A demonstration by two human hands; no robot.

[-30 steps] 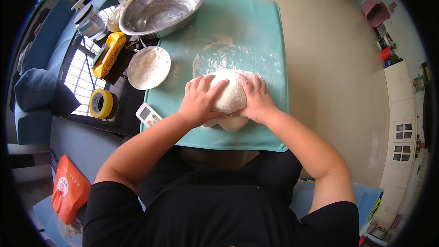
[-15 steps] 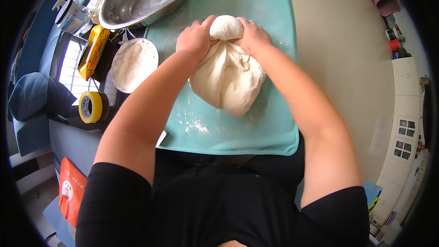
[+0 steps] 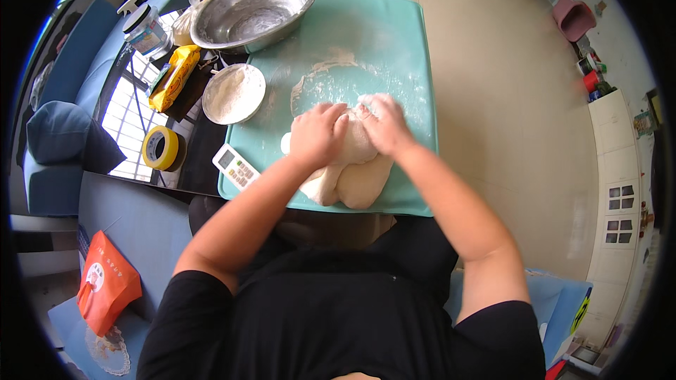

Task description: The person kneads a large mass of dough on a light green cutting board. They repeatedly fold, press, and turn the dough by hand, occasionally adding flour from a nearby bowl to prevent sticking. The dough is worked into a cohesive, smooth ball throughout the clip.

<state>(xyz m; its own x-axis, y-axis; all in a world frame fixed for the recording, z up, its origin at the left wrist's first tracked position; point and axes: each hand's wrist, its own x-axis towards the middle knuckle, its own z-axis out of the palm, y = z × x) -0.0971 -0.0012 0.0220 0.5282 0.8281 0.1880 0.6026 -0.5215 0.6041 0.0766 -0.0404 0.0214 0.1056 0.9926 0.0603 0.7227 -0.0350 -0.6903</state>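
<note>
A large lump of pale dough [image 3: 364, 181] lies near the front edge of a turquoise mat [image 3: 391, 39], its upper part folded over the rounded lower part. My left hand [image 3: 319, 134] grips the dough from its left side, fingers bent over the far edge. On the other side my right hand [image 3: 385, 125] holds it too, its fingers curled in and slightly blurred. Both thumbs point toward the middle of the fold. Left of the dough, a small white piece [image 3: 286, 143] shows beside my left hand. Loose flour and a smeared ring mark the mat beyond my hands.
A steel basin [image 3: 255, 14] rests at the mat's far left corner. Beside the mat are a bowl of flour [image 3: 234, 94], a white remote control [image 3: 236, 167], yellow tape [image 3: 160, 148], a yellow packet [image 3: 174, 79] and a pump bottle [image 3: 146, 32]. An orange bag [image 3: 109, 281] lies lower left.
Both hands have come nearer to me, pulling the dough's far end back over the rest. The dough now sits closer to the mat's front edge. The whole view has shifted, uncovering the remote control.
</note>
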